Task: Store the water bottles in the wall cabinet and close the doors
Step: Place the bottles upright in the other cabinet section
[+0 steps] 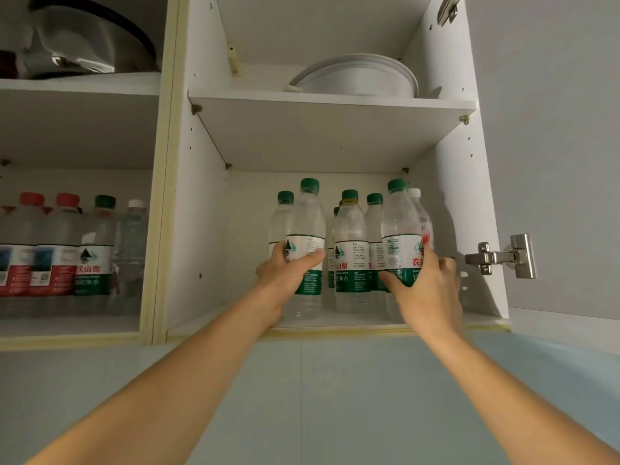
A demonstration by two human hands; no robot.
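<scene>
as fingers (396, 280) wrap, btl (401, 236) upright

At frame centre, the left hand (285, 270) grips one green-capped bottle (307, 250) on the cabinet's lower shelf (214, 318). The right hand (427, 286) grips another bottle (401, 239) right of it.

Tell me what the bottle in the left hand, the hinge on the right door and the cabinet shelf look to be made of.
Bottle in the left hand: clear thin plastic, seemingly; you see through it, with a glossy printed label and green cap. Hinge: bright metal, probably steel, with sharp reflections. Cabinet shelf: likely white laminated board; flat matte face, square edges, resting on small pegs. The left hand grips the bottle.
</scene>
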